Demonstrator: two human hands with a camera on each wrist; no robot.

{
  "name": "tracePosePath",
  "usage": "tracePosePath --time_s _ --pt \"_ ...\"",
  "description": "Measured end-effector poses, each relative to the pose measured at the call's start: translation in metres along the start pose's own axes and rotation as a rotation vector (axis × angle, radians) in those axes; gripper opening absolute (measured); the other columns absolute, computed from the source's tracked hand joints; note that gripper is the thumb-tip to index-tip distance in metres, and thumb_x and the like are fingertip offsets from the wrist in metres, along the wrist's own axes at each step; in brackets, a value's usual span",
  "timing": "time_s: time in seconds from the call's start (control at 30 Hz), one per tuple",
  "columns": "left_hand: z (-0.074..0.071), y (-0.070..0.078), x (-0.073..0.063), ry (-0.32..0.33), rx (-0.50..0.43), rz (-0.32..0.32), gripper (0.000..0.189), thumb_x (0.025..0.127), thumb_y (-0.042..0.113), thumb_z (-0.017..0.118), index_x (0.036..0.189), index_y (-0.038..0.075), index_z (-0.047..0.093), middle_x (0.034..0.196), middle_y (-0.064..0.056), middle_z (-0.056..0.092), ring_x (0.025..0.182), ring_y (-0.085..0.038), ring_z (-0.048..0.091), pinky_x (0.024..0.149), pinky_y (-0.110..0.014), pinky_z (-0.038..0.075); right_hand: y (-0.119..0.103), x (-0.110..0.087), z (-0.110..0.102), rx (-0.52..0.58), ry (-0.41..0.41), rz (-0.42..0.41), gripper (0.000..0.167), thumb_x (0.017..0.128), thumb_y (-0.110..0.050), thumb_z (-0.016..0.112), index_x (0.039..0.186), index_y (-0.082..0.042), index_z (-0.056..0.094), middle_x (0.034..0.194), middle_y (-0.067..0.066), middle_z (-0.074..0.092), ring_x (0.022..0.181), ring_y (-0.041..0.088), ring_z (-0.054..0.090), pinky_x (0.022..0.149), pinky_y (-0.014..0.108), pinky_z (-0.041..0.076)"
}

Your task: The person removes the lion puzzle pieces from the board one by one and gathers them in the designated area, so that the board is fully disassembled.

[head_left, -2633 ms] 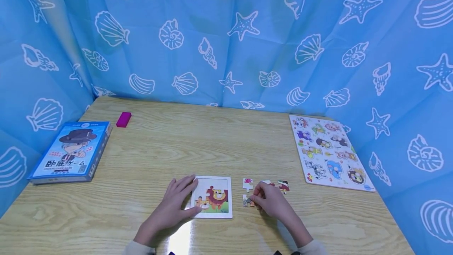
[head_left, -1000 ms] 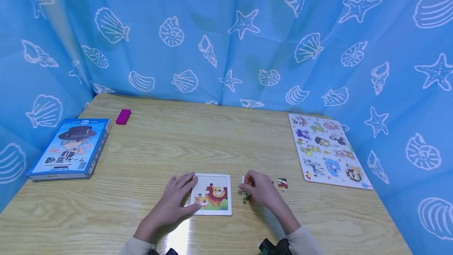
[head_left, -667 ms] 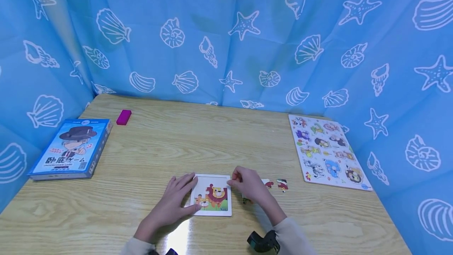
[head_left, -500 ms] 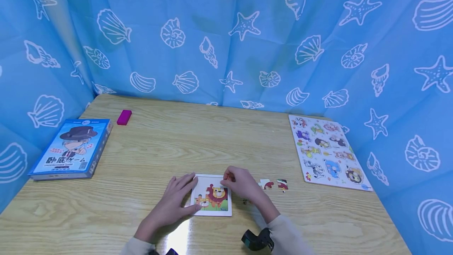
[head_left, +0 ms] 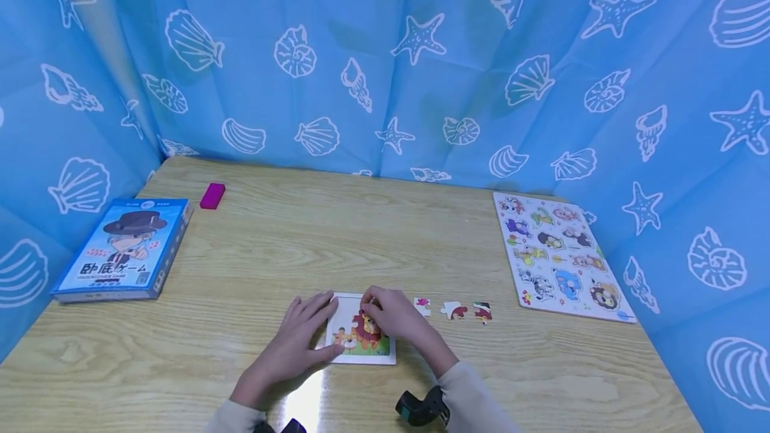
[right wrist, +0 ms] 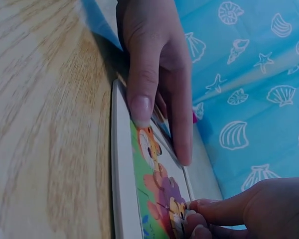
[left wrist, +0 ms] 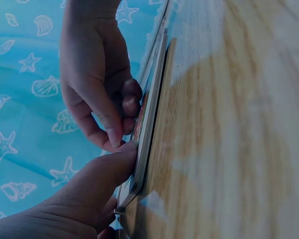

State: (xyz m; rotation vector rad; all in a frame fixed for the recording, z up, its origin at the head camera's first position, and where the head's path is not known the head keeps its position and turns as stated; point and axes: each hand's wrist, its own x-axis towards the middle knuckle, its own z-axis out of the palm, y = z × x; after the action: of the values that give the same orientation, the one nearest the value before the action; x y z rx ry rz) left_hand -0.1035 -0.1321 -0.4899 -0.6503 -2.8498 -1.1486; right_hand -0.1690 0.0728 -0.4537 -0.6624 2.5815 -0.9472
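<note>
A small square jigsaw board (head_left: pixel 363 361) with a white rim lies near the table's front, part-filled with lion pieces. My left hand (head_left: pixel 303 329) spans its left side. In the right wrist view, the left thumb presses on the small lion and a straight finger reaches along the far rim. Over the board's upper right, my right hand (head_left: pixel 394 311) has thumb and forefinger pinched together on a puzzle piece, mostly hidden by the fingers. In the right wrist view, these fingertips (right wrist: pixel 199 219) are right at the big lion's face. Its wrist passes over the table beside the board.
Three loose puzzle pieces lie right of the board: a pink-and-white one (head_left: pixel 423 306), a white-and-red one (head_left: pixel 454 311) and a dark red one (head_left: pixel 482 311). An animal puzzle board (head_left: pixel 562 256) lies at right. A blue game box (head_left: pixel 126 249) and magenta block (head_left: pixel 212 196) are at left.
My right hand has moved left from the loose pieces to over the jigsaw board, uncovering the pink-and-white piece. My left hand has stayed on the board's left side.
</note>
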Motion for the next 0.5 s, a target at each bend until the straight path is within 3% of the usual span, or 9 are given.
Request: tracePosePath --time_s 0.5 --pt "0.0018 -0.0028 0.0002 0.019 0.01 0.024 0.074 0.085 0.039 0.069 0.14 -0.004 0.042 0.148 -0.018 0.033 0.136 -0.037 0.024 0.111 -0.055 0.003 0.0083 0.0003 0.0044 -0.034 0.029 -0.063 0.012 0.097 -0.012 0.053 0.094 -0.005 0.062 0.065 -0.004 0.051 0.054 0.007 0.045 0.049 0.022 0.039"
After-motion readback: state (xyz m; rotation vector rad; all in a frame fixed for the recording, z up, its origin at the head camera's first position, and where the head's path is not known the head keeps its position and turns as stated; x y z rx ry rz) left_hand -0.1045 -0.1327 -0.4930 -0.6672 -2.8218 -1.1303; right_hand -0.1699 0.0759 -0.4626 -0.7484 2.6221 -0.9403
